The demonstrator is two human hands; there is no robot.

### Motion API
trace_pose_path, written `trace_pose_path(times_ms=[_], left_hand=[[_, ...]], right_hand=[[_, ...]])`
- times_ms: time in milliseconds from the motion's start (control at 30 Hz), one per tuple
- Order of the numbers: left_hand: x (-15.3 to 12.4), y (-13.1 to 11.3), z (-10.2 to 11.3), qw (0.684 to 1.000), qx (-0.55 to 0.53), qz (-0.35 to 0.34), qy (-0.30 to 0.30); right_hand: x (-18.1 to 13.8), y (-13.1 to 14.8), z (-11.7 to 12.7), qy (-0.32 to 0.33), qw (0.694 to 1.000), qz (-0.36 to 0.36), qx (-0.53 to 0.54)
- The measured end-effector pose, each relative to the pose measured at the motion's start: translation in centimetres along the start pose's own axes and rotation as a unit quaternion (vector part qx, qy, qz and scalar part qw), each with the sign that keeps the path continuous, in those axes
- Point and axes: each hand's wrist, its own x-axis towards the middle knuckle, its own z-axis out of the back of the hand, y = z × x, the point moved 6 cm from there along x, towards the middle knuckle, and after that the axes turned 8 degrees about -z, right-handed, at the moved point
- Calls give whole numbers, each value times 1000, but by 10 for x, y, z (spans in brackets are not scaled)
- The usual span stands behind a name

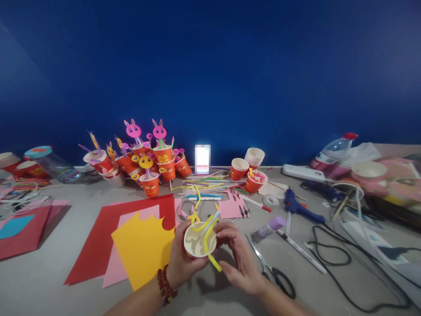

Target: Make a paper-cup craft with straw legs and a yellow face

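Centrally, both hands [210, 256] grip paper cup [199, 240]; scissors [272, 270] just right.

I see a deep blue wall [210, 66] filling the whole upper half, plain and unbroken, brighter toward 1 o'clock and darkening toward 10 o'clock. A faint diagonal seam or shadow runs at the far 10 o'clock corner; I cannot tell which. Below it, a grey table [49, 272] spans the full width, matte, meeting the wall along a line that bows with the lens. Light falls from above and somewhat ahead, throwing soft, short shadows on the grey surface. At 12 o'clock, against the foot of the wall, a small lit screen [202, 159] stands upright, glowing white. No window or floor in view.
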Motion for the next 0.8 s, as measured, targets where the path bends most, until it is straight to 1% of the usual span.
trace_pose_path(times_ms=[67,167,267,367,633,800], left_hand=[[0,-1,0,1000,6,-5,2],[0,-1,1,1000,14,-8,4],[0,-1,1,1000,12,-9,2],[1,-1,1,1000,-4,-6,2],[2,1,2,1000,10,-4,8],[-1,6,3,1000,8,6,-1]], right_hand=[[0,-3,2,0,1000,-13,15],[0,-6,1,-1,1000,-23,-6],[1,-12,-3,16,998,-46,-28],[1,-14,-5,34,997,-61,-28],[3,-11,-6,47,997,-52,-32],[4,-12,-5,54,996,-63,-36]])
